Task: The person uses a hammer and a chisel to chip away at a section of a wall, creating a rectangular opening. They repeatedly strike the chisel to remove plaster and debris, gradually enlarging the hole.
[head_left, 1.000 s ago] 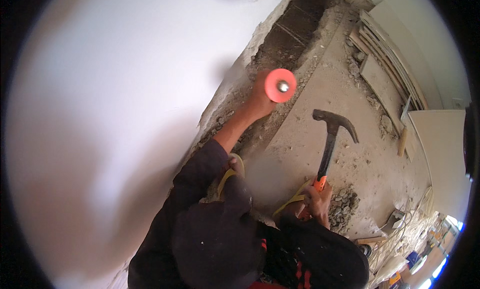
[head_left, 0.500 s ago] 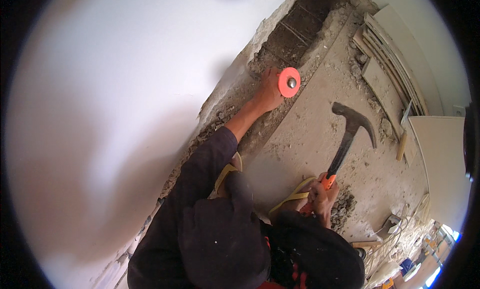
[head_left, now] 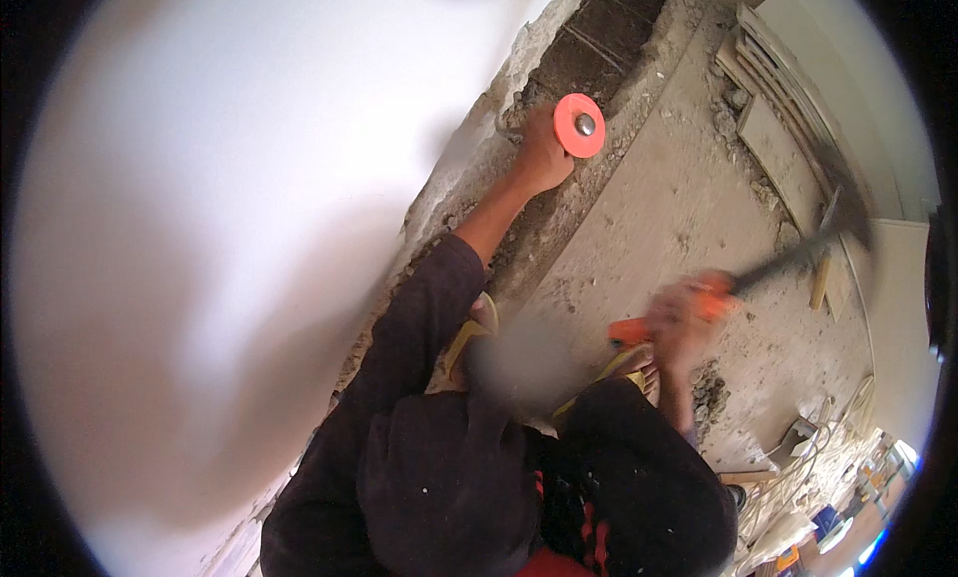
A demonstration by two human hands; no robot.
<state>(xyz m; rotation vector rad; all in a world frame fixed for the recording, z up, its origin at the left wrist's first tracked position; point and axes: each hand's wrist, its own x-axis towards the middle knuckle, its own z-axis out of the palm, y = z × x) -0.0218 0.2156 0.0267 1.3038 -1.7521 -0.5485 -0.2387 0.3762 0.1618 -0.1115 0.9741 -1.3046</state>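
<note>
My left hand (head_left: pixel 542 158) is closed around a chisel (head_left: pixel 579 126) with a round red-orange hand guard and a metal striking end that points up at me. The chisel's tip is hidden below the guard and hand, at the broken strip along the foot of the wall. On the right, my right hand (head_left: pixel 682 325), smeared by motion, is wrapped round the orange grip of a claw hammer (head_left: pixel 780 268). The blurred hammer head is out to the far right, well apart from the chisel.
A rough trench (head_left: pixel 599 43) with exposed bars runs along the white wall (head_left: pixel 249 178). Flat boards (head_left: pixel 788 128) lean at the right. Rubble (head_left: pixel 711 392), a wooden piece (head_left: pixel 820 281) and tangled cables (head_left: pixel 798 477) lie on the dusty floor. My sandalled feet are between my arms.
My right hand has raised and swung the hammer to the right, away from my foot. My left hand and the chisel have shifted slightly up the picture.
</note>
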